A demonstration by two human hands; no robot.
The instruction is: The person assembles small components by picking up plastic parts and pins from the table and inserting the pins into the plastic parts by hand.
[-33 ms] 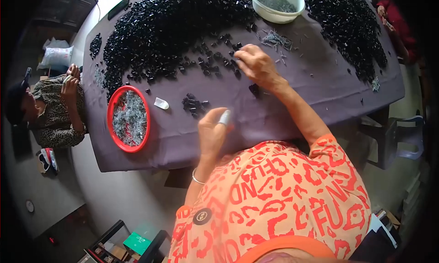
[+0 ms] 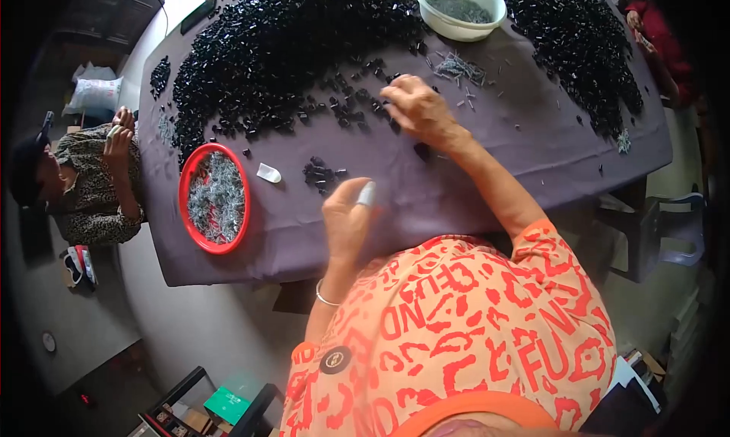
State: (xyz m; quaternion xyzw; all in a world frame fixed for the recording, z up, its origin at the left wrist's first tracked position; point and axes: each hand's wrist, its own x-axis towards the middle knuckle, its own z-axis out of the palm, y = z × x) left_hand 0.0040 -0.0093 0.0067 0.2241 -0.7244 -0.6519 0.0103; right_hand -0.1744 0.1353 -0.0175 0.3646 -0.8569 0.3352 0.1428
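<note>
My right hand [image 2: 420, 110] is over the near edge of a heap of small glossy black pieces [image 2: 281, 53]. Its fingers are bent and drawn together, and whatever is at their tips is hidden. Closer to my body, my left hand [image 2: 347, 218] is curled above the cloth, slightly blurred, with a white cover [image 2: 366, 194] on one digit. What it holds, if anything, cannot be made out. Just beyond it lies a small cluster of black pieces [image 2: 319, 175]. Left of that are a loose white finger cover [image 2: 268, 172] and a red basket [image 2: 182, 201] of thin clear-grey pieces.
A white bowl [image 2: 464, 33] of small greyish pieces stands at the far side, with loose pins [image 2: 460, 68] near it. A second black heap [image 2: 585, 57] covers the right. Another person [image 2: 95, 171] sits at the left edge; a red-sleeved person [image 2: 665, 45] is far right.
My right hand has shifted slightly left along the heap's edge. My left hand has moved a little to the left.
</note>
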